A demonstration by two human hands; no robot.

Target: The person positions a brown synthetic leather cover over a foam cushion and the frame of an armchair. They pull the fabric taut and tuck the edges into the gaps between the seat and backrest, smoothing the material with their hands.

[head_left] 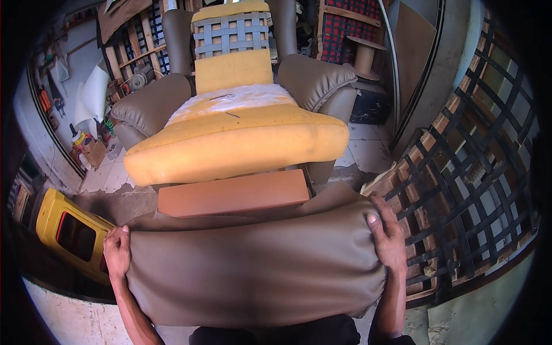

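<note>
A wide piece of brown leather-like upholstery (253, 264) is stretched between my two hands, close in front of my body. My left hand (118, 248) is closed around its left edge, and my right hand (386, 233) grips the right edge, thumb on the near face. Folds run in from the right grip. Beyond it stands an armchair with a bare yellow foam seat (236, 146), white wadding (230, 99) on top and brown padded arms (319, 80). An orange-brown padded block (233, 194) lies between the seat front and the upholstery piece.
Grey webbing (233, 34) crosses the chair's back. At the right leans a wooden frame with black webbing (460, 190). A yellow plastic stool (69, 230) lies at the left, beside my left hand. Near the back right sits a wooden spool (365, 57).
</note>
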